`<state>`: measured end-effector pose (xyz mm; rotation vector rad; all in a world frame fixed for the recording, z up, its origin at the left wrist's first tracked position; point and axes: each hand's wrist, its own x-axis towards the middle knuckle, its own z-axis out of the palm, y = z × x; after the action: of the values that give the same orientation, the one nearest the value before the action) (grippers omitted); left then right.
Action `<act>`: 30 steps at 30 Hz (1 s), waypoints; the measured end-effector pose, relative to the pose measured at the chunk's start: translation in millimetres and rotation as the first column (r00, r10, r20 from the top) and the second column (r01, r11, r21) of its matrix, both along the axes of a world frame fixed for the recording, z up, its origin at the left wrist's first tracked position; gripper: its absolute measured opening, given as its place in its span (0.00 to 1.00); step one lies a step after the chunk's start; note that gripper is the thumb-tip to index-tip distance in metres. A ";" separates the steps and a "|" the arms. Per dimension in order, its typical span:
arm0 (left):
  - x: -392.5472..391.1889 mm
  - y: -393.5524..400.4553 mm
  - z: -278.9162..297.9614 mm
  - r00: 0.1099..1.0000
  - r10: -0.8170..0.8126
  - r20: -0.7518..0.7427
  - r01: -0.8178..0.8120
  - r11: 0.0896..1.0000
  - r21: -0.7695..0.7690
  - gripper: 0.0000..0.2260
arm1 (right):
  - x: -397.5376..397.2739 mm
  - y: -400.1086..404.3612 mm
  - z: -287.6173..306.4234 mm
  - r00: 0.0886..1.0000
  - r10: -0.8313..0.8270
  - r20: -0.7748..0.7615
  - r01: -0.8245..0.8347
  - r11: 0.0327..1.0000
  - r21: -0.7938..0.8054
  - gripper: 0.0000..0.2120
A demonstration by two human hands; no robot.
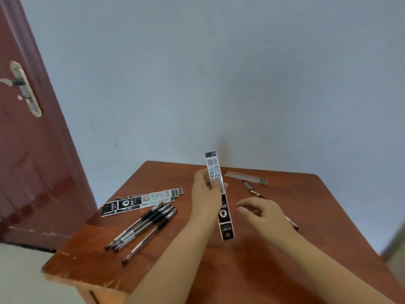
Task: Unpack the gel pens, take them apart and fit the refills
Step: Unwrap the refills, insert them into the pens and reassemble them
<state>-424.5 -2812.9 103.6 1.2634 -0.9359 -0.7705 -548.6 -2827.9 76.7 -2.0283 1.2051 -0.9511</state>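
Observation:
My left hand (206, 194) grips a long black-and-white pen package (219, 194) near its upper half, holding it upright above the wooden table (219, 270). Just right of the package's lower half, my right hand (260, 212) hovers with fingers loosely curled and holds nothing. Several black gel pens (144, 229) lie in a loose bundle at the left of the table. Behind them rests a stack of flat packages (142, 201). Several refills (247, 178) lie at the far right, with small pen parts (252, 188) beside them.
A dark red door (32, 150) with a metal handle (24, 88) stands at the left. A pale wall (219, 73) rises behind the table. The table's front left corner (47, 272) is chipped. Something thin (292, 223) pokes out from behind my right wrist.

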 end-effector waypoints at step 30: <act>8.2 -28.3 -65.5 0.458 -0.162 0.874 0.373 0.927 -0.023 0.13 | -44.4 -33.5 -20.2 0.991 0.109 0.077 -0.108 0.994 -0.014 0.04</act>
<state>-416.3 -2841.2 38.1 1.3089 -2.0491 -0.1792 -593.0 -2861.4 56.6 -2.0232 1.0396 -0.9753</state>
